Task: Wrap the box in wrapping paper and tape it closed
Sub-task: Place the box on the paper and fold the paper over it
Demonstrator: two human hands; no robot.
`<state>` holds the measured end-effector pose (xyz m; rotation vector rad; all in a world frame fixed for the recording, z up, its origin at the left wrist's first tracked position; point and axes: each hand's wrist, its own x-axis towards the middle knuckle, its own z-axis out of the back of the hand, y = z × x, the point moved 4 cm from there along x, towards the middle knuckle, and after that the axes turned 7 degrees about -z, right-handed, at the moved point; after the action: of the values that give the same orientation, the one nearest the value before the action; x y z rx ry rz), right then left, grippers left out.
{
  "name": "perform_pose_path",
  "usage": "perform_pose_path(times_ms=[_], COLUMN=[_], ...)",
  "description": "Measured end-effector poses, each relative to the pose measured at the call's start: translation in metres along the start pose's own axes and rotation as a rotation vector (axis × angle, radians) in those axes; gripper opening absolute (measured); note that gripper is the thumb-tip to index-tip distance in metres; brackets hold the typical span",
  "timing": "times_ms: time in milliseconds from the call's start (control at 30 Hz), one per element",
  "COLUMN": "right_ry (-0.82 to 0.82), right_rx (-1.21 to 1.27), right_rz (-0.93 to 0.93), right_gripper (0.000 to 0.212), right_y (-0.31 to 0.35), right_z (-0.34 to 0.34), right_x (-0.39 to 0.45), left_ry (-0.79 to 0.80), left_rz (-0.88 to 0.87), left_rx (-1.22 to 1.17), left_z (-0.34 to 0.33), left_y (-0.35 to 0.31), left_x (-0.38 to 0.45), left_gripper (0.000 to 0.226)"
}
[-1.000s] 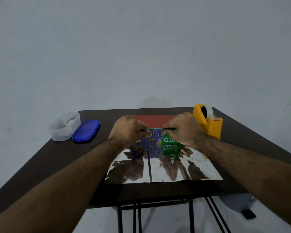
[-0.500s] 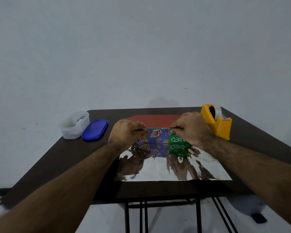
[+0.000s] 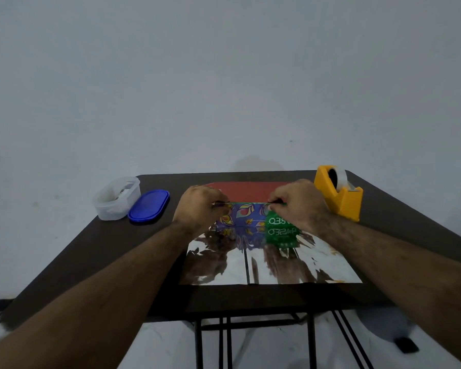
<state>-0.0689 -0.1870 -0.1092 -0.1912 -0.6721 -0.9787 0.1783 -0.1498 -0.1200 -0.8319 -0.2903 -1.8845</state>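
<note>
From the head cam we've got the purple-and-green printed cardboard box [image 3: 253,218] standing mid-tabletop on a shiny silver sheet of wrapping paper [image 3: 274,265], its red side showing at 12 o'clock. Our left hand [image 3: 201,206] and right hand [image 3: 297,203] each have a pinching grip on the box's top edge. Yellow tape dispenser [image 3: 339,194] sits at 2 o'clock on the dark tabletop [image 3: 117,249]; clear plastic tub [image 3: 116,198] and blue oval lid [image 3: 149,206] at 10.

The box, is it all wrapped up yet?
Not yet. The box sits on the wrapping paper, which lies flat, silver side up. The left hand and right hand are gripping the box's top edge. Folding and taping remain; the tape dispenser waits untouched.
</note>
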Motion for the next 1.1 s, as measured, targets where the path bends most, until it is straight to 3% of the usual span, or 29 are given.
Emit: perform_pose_path(times_ms=[67,200,333,633,767,900,1100], right_ry=[0.023,0.088,0.142,0.103,0.079,0.053,0.019], right_rx=[0.092,0.133,-0.063,-0.123,-0.103,-0.091,-0.113], right_rz=[-0.052,-0.088,-0.010,0.014,-0.005,-0.028,-0.031], right_gripper=[0.010,0.049,0.036,0.031,0.031,0.032,0.031], right_y=[-0.002,-0.002,0.003,0.012,0.007,0.004,0.006], right_z=[0.000,-0.003,-0.006,-0.004,-0.008,-0.012,-0.015], right_x=[0.000,0.002,0.006,0.013,0.011,0.010,0.005], left_ry=[0.047,0.146,0.234,0.229,0.242,0.116,0.095], left_rz=[0.078,0.089,0.029,-0.034,0.001,-0.040,-0.249], left_rx=[-0.043,-0.073,0.149,0.199,0.161,0.135,0.243], left_z=[0.000,-0.001,-0.006,-0.008,-0.011,-0.005,-0.023], left_y=[0.004,0.000,0.001,0.002,0.010,-0.005,-0.054], left_x=[0.001,0.004,0.005,0.008,0.009,0.009,0.020], left_gripper=[0.040,0.081,0.059,0.051,0.057,0.077,0.050])
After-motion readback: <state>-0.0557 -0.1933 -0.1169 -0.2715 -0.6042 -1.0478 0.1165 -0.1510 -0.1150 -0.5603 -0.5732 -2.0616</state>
